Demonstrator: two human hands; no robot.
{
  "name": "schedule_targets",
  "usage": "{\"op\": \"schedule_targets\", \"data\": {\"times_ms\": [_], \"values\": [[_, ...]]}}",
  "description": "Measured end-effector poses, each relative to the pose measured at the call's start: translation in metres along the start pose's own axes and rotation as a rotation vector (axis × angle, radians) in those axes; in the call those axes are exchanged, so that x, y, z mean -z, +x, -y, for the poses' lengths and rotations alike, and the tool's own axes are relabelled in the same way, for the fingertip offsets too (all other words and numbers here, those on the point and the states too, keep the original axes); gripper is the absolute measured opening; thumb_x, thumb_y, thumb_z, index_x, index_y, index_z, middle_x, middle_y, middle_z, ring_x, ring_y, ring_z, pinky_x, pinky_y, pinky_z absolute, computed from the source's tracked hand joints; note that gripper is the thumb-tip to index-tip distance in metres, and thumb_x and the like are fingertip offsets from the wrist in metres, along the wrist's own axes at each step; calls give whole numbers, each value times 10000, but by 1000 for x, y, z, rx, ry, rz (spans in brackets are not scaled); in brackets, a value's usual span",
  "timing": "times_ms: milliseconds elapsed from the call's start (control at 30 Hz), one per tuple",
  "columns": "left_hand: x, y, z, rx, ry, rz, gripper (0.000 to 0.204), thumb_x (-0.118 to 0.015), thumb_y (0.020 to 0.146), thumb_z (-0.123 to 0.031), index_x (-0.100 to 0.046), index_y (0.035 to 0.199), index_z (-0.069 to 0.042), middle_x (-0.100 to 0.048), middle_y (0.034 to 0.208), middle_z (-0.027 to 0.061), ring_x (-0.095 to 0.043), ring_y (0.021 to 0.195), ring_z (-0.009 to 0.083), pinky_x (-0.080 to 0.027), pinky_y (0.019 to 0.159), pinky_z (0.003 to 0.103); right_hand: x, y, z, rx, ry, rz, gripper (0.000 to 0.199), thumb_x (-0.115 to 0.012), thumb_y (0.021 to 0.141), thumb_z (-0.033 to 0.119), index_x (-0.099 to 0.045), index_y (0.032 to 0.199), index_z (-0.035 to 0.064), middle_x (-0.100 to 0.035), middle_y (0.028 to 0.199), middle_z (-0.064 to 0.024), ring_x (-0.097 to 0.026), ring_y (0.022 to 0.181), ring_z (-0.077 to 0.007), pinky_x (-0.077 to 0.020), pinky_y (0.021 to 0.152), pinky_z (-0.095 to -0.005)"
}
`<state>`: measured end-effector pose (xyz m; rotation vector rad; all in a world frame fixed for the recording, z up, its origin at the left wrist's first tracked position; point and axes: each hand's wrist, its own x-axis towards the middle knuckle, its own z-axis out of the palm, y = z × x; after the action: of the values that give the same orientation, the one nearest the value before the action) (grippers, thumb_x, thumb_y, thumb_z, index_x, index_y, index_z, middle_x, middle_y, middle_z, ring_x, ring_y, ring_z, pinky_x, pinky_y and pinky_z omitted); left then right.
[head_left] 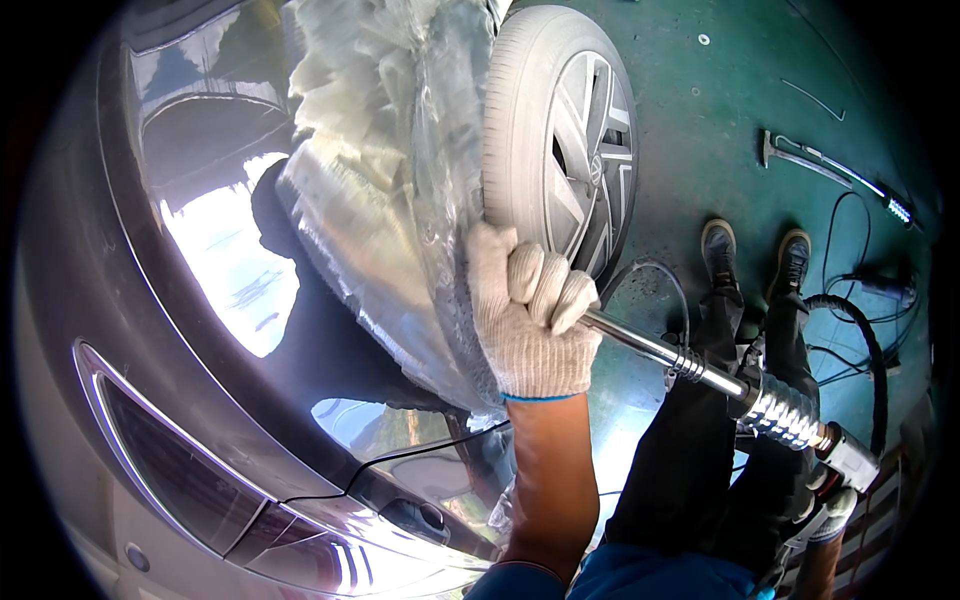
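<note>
Steel puller at the sanded panel

Puller spans both hands, front near the wheel, tip hidden; left hand fingers clenched round its rod; right hand seemingly gripping the rear; probably lining up a pull; next wants steady seating.

On your right, green floor: you've got a pale ring, thin bent wire, hammer, coil-ended metal rod beside it, dark device below.
</note>
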<state>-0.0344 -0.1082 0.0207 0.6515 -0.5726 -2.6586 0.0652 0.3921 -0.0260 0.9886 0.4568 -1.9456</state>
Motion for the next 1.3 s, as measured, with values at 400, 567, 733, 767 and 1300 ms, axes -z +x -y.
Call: {"op": "schedule_targets", "data": {"times_ms": [400, 567, 733, 767, 1300], "values": [[-42, -15, 22, -280, 634, -758, 161, -618, 961, -206, -529, 999, -77, -426, 724, -34, -370, 550, 73, -399, 470, 272, 14, 15, -19, -98, 83, 120, 452, -667, 678, 204, -581, 980, -121, -597, 645, -235, -584, 493, -335, -492, 463, -405], [-2, -14, 2, 17, 7, -93, 163, -476, 1006, -181, -544, 1027, -34, -362, 650, -21, -334, 507, 115, -392, 454, 262, 30, 13, -28, -77, 38, 148, 466, -677, 699, 237, -577, 981, -120, -614, 661, -248, -593, 501, -334, -497, 466, -402], [-17, -18, 18, -35, -13, -211, 239, -450, 1024, -184, -552, 1130, 4, -400, 683, 4, -349, 527, 104, -391, 449, 247, 20, 7, -28, -70, 59, 119, 491, -695, 714, 281, -576, 982, -114, -551, 589, -173, -530, 448, -284, -427, 421, -380], [-19, -22, 22, -73, 79, -295, 226, -472, 1017, -178, -549, 1132, 1, -409, 696, 4, -351, 534, 104, -388, 451, 247, 16, 8, -24, -81, 53, 119, 493, -697, 713, 287, -576, 976, -111, -539, 583, -156, -519, 441, -272, -414, 415, -373], [-21, -31, 9, -140, 229, -491, 192, -515, 1011, -187, -549, 1093, -16, -426, 719, 4, -369, 552, 105, -388, 472, 266, 24, 0, -22, -168, 123, 65, 441, -656, 699, 237, -541, 991, -73, -556, 618, -193, -514, 461, -294, -397, 444, -399]]}}
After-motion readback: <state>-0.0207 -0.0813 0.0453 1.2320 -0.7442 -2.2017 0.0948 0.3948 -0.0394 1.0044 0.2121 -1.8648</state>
